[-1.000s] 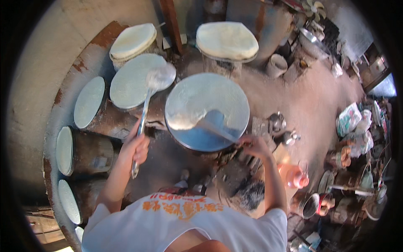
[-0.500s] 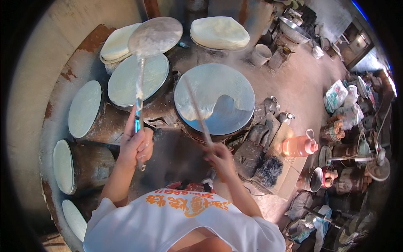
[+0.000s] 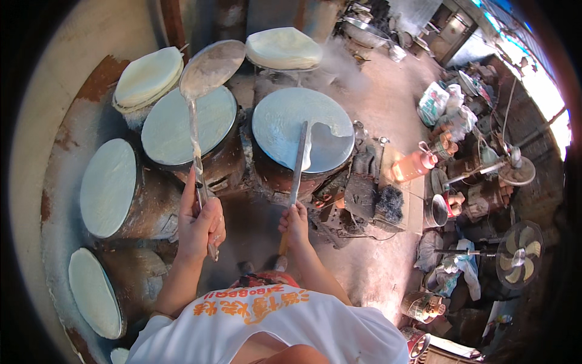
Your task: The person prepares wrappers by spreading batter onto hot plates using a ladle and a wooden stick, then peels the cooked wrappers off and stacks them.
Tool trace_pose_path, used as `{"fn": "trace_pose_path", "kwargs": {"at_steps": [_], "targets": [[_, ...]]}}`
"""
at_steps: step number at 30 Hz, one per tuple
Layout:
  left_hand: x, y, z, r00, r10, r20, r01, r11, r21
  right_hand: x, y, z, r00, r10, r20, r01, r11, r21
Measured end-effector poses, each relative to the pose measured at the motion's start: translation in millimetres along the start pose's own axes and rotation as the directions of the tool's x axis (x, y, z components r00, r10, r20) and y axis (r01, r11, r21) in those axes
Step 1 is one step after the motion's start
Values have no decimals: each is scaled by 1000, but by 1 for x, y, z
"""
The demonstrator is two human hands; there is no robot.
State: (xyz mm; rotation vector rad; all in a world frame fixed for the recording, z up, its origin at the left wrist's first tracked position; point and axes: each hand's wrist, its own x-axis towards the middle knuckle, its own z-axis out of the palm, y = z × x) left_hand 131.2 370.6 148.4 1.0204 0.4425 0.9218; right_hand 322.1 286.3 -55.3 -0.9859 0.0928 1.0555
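Observation:
My left hand [image 3: 203, 224] is closed round the handle of a long ladle [image 3: 213, 65]. Its wide, batter-smeared bowl hangs over the back edge of a round griddle [image 3: 188, 130] coated in pale batter. A long flat spatula [image 3: 298, 164] is gripped in my right hand [image 3: 295, 227]. The spatula's blade lies across the right-hand griddle [image 3: 279, 118], beside a thick ridge of batter. Pale batter covers most of that griddle's left and back, while a bare grey patch [image 3: 333, 144] shows at its right.
More batter-coated griddles [image 3: 109, 188] on drum stoves curve along the left wall. Stacks of thin flatbreads stand at the back left [image 3: 148, 77] and back centre [image 3: 284, 47]. Right of the stove are a pink bottle [image 3: 414, 165], a black brush-like clump [image 3: 389, 203] and a standing fan [image 3: 519, 256].
My right hand has swept the spatula from the griddle's left side toward its middle, and the batter's edge has changed shape. My left hand still holds the ladle. The whole view has shifted.

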Motion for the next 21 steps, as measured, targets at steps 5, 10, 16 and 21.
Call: {"fn": "trace_pose_path", "kwargs": {"at_steps": [5, 10, 16, 21], "targets": [[-1, -4, 9, 999, -50, 8, 50, 999, 9, 33, -43, -22, 970, -239, -49, 233, 967, -105], [4, -8, 22, 995, -40, -88, 52, 989, 137, 2, -26, -7, 989, -145, -7, 132, 916, -378], [15, -34, 39, 992, -116, -57, 123, 982, 144, -11, -77, -100, 997, -16, -77, -9, 951, -310], [39, -57, 77, 989, -144, -20, 145, 979, 144, 52, -155, -117, 999, -14, -51, -3, 945, -326]]}}
